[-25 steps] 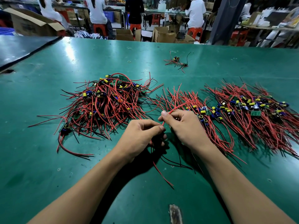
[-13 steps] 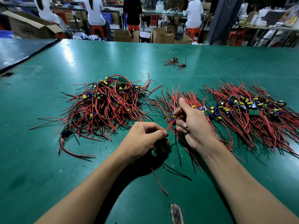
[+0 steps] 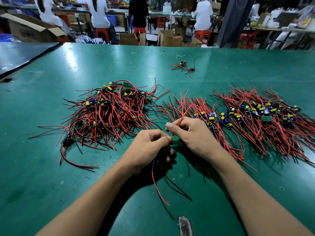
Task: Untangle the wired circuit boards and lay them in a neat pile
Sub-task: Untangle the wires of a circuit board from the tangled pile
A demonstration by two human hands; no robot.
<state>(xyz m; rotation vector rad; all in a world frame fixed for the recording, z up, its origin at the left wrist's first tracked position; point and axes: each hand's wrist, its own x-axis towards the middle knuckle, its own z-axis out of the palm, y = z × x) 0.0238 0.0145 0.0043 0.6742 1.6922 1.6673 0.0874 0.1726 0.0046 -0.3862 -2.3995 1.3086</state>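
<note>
A tangled heap of wired circuit boards [image 3: 109, 113] with red and black wires lies at the left of the green table [image 3: 51, 167]. To the right lie combed rows of boards [image 3: 255, 114] with their wires fanned out. My left hand [image 3: 148, 147] grips one wired board; the board itself is hidden in my fist, and red and black wires [image 3: 160, 188] hang out below it. My right hand [image 3: 190, 133] pinches a red wire [image 3: 183, 114] of that board, which runs up from between both hands.
A small separate bundle of wired boards [image 3: 183, 65] and a rubber band [image 3: 134, 67] lie farther back. A worn patch [image 3: 185, 225] marks the table's near edge. A dark table [image 3: 20, 55] adjoins at the left. People sit among cardboard boxes [image 3: 168, 38] beyond.
My right hand slid up along the red wire away from my left hand and then curled back around it near my left fist. My left hand stayed in place.
</note>
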